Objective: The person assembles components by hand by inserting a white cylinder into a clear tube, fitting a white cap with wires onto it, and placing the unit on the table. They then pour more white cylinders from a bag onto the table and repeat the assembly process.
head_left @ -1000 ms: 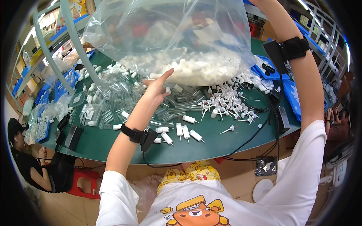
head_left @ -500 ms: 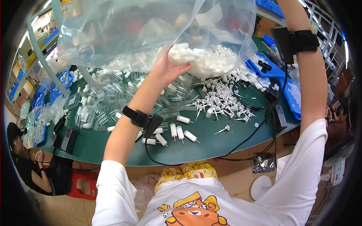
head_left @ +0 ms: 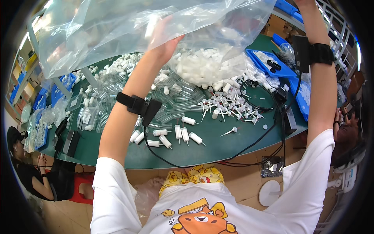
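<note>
A large clear plastic bag [head_left: 117, 27] is held high over the green table [head_left: 218, 150]. My left hand [head_left: 163, 39] is pushed up into the bag's underside, seen blurred through the plastic and bunching it. Small white caps [head_left: 206, 68] are heaped at the bag's low end, touching the table. My right forearm [head_left: 317, 93], with a black wrist strap, rises to the bag's upper corner, and the hand itself is cut off by the top edge. Below the bag lie white nozzles with thin stems [head_left: 228, 105] and a few capped vials [head_left: 183, 132].
Clear tubes [head_left: 113, 93] cover the table's left half. Blue trays [head_left: 269, 62] stand at the right, with black cables [head_left: 272, 128] and a black box beside them. A person [head_left: 35, 175] sits at the lower left. A fan [head_left: 350, 167] stands at the lower right.
My left hand has risen from beneath the bag, pushing its bottom upward. The white caps have slid down to the bag's low end over the table.
</note>
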### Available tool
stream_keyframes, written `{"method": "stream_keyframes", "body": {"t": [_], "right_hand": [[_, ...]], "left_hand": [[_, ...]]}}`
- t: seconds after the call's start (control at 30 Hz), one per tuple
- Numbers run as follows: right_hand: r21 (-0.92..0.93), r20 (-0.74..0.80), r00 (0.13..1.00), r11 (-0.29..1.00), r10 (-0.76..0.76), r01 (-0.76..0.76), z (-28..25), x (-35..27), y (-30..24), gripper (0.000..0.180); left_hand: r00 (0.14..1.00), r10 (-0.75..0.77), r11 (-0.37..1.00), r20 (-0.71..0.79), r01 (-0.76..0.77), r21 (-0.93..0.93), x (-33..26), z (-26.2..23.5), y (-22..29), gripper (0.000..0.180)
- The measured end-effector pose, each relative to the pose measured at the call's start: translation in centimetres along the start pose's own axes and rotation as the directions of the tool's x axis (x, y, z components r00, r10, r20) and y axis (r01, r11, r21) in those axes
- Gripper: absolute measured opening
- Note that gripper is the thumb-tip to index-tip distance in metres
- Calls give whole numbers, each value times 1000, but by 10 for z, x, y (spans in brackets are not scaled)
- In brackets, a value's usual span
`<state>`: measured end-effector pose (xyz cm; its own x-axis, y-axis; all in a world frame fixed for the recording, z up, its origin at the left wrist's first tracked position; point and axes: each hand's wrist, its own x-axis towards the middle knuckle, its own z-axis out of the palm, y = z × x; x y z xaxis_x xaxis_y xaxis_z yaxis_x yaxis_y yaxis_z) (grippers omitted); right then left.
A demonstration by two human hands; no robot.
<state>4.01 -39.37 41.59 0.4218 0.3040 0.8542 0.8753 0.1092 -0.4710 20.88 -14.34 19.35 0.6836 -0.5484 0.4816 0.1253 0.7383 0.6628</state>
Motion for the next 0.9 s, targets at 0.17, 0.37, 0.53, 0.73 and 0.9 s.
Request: {"method": "stream_keyframes", "body": {"t": [0.17, 0.37, 0.53, 0.73, 0.9], "right_hand": [[60, -67, 996, 996, -57, 61, 12, -11, 21, 25], [-113, -439, 894, 981, 91, -156, 29, -9, 61, 22], [-76, -476, 879, 997, -34, -3, -3, -19, 65, 21], [-23, -600, 796, 996, -80, 83, 19, -37, 85, 21], [-142, -589, 784, 980, -197, 140, 31, -56, 69, 21]], "left_hand": [[989, 114, 992, -99, -108, 65, -2, -19, 27, 40], [864, 167, 891, -475, 73, 448, 6, -40, 82, 29], [798, 455, 533, -396, 112, 839, 28, -59, 131, 37], [831, 529, 271, -172, 26, 962, 23, -73, 155, 46], [923, 372, 504, -101, -109, 857, 3, -54, 145, 54]]}}
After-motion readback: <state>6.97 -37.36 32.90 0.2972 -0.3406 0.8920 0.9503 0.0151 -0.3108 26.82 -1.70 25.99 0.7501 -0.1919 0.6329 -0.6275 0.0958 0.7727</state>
